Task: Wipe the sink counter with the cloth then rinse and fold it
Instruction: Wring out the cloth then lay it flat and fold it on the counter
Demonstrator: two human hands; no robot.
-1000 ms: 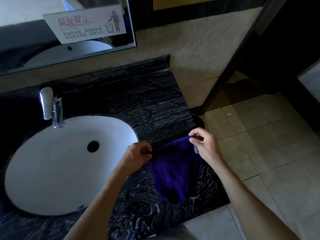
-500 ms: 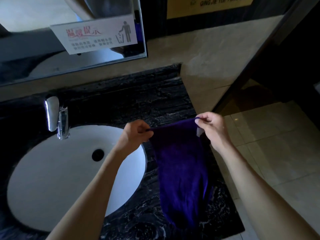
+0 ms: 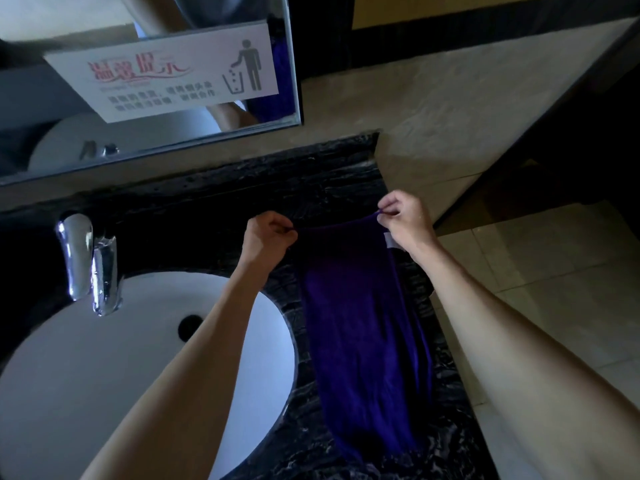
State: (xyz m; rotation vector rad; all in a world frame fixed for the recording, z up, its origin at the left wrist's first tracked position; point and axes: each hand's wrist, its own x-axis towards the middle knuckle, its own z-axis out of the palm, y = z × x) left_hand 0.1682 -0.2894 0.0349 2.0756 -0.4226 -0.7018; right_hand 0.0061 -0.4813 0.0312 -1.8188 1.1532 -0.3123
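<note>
A long purple cloth (image 3: 363, 334) hangs stretched by its top edge over the black marble counter (image 3: 332, 181), right of the white oval sink (image 3: 86, 375). My left hand (image 3: 268, 237) pinches the cloth's top left corner. My right hand (image 3: 403, 218) pinches the top right corner, where a small white label shows. The cloth's lower end trails down over the counter's near part; whether it touches the stone I cannot tell.
A chrome tap (image 3: 88, 261) stands at the sink's back left. A mirror (image 3: 145, 84) with a white notice sign (image 3: 166, 74) hangs behind the counter. Beige wall (image 3: 433, 116) ends the counter on the right; tiled floor (image 3: 554, 289) lies beyond.
Both hands have lifted the cloth up and away from me, drawing it from a bunched fold into a long hanging strip. The view has closed in on the counter.
</note>
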